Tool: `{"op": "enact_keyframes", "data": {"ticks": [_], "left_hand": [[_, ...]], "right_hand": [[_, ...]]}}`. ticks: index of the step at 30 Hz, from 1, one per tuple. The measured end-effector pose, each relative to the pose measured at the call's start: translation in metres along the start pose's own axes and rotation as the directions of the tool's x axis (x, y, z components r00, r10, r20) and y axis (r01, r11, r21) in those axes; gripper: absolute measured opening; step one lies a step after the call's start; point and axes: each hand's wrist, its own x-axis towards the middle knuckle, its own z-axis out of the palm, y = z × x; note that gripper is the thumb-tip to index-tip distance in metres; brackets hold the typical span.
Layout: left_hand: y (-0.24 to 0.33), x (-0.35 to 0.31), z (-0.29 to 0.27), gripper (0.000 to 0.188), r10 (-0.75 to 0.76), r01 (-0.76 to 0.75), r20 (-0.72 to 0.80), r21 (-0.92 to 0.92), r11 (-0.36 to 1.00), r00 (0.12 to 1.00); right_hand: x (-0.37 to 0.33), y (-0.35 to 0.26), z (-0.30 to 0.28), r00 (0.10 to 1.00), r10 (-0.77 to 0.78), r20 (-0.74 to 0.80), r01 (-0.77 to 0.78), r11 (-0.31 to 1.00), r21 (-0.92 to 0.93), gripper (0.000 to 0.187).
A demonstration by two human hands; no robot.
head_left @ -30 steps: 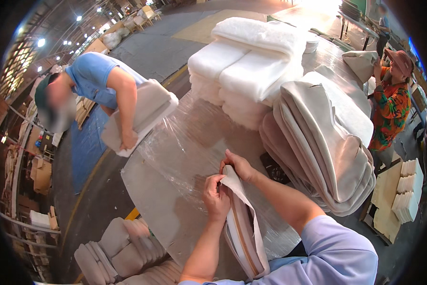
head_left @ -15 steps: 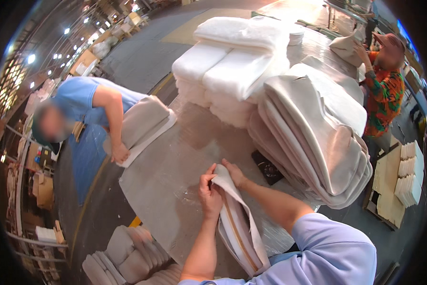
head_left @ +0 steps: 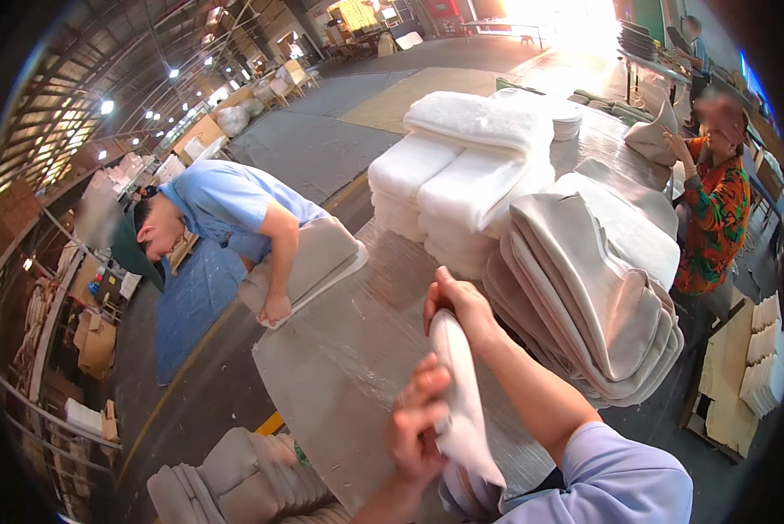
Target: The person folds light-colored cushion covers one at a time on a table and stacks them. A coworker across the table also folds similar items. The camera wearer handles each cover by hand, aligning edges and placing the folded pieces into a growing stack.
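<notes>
A narrow, light grey fabric-covered cushion [head_left: 462, 393] stands on edge in front of me, its lower end close to my body. My right hand [head_left: 464, 306] is at its far end, fingers curled round the tip and thumb pointing up. Beside its left face is my left hand [head_left: 416, 424], blurred by motion with the fingers bent. Whether those fingers grip the fabric is unclear. Both hands are over a table covered in clear plastic film [head_left: 322, 384].
Grey cushions [head_left: 584, 297] are piled at right, behind them white padding [head_left: 471, 166]. More grey cushions [head_left: 235, 476] sit at lower left. A person in blue [head_left: 244, 210] leans over a cushion at left; another in a patterned shirt [head_left: 715, 201] handles a grey piece at far right.
My view has tilted up. My right hand has turned thumb-up at the cushion's far end, and my left has slid nearer to me along its side. The cushion's opening with the brown strip has turned from view.
</notes>
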Motion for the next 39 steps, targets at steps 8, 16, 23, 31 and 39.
{"op": "enact_keyframes", "data": {"ticks": [8,16,23,31,39], "left_hand": [[0.051,0.001,-0.024,0.055,-0.067,0.098,0.081,-0.474,0.875,0.994],[0.093,0.02,-0.056,0.087,-0.465,0.409,0.266,0.24,0.88,0.844],[0.092,0.003,-0.061,0.077,-0.428,0.358,0.242,0.285,0.889,0.871],[0.103,-0.019,-0.086,0.086,-0.432,0.323,0.374,0.321,0.89,0.821],[0.114,-0.079,-0.136,0.081,-0.434,0.317,0.376,0.335,0.888,0.819]], "right_hand": [[-0.056,-0.078,0.039,0.84,-0.541,-0.05,0.513,0.82,-0.255,0.07],[-0.086,-0.057,0.059,0.792,-0.606,0.073,0.569,0.69,-0.448,0.075],[-0.068,-0.006,0.024,0.925,-0.379,-0.006,0.336,0.828,-0.448,0.098],[-0.09,0.091,-0.037,0.914,-0.401,-0.067,0.319,0.809,-0.493,0.068],[-0.127,0.159,-0.084,0.926,-0.361,-0.112,0.159,0.64,-0.751,0.06]]}}
